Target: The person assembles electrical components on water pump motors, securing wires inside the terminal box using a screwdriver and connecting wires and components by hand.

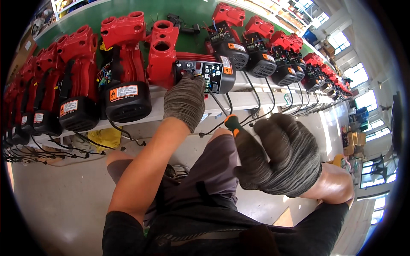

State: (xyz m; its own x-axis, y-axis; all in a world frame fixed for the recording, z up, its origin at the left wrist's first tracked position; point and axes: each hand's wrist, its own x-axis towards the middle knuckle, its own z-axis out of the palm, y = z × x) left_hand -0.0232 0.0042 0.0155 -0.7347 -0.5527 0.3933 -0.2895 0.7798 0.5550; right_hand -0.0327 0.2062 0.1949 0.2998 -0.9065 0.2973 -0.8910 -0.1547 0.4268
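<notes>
A red pump point(161, 53) with a black motor end lies on the bench in front of me, its control box point(212, 77) uncovered to show a circuit board. My left hand point(184, 101), in a grey knit glove, reaches to the left part of this box. Its fingers are bent together over the wiring, and what they pinch is hidden. My right hand point(282, 155), gloved alike, is closed round a screwdriver point(232, 122) with a dark green and orange handle. The shaft slants up and left to the lower edge of the box; I cannot tell whether its tip touches anything.
Several similar red pumps point(127, 64) line the bench on both sides, some with boxes uncovered point(256, 45). Black cables point(256, 100) hang over the white bench edge point(158, 106). A dark part point(188, 29) lies on the green bench top point(85, 19). Below is a yellow bag point(104, 137).
</notes>
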